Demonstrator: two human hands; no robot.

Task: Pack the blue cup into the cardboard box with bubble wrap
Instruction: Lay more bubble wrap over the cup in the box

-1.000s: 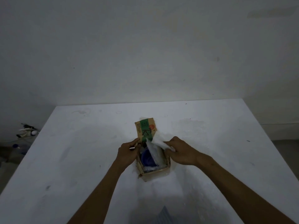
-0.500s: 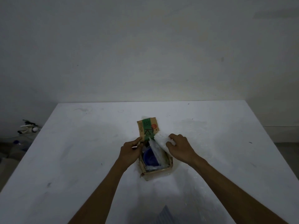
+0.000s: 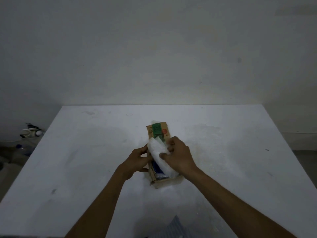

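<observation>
Right hand (image 3: 178, 156) has the wrap (image 3: 157, 151), thumb on the near side and fingers curled over the far edge, a firm grasp on a folded white pad of it. That pad runs on a slant, far-left end up by the flap (image 3: 158, 131), near-right end dipping into the box (image 3: 165, 182), so its long axis crosses the opening corner to corner rather than lying square with it. Just under and to the left of that grasp, there's the cup (image 3: 156, 167), already down inside the box, only a sliver of blue showing past the wrap's near-left edge. Left hand (image 3: 137, 160) is tight against the box's left wall, fingers curled where the wrap's edge meets the cardboard; whether it pinches the wrap or the wall is too dim to tell. So here's the thing that matters: the cup sits below and left of the right hand's grip, and the left hand is the nearer one to that uncovered blue patch. To my eye the wrap wants to swing leftward and press down to close over it, with the left hand steadying the box. The flap stands open at the far side, out of the way. Everything sits mid-table (image 3: 85, 169), well back from any edge.
</observation>
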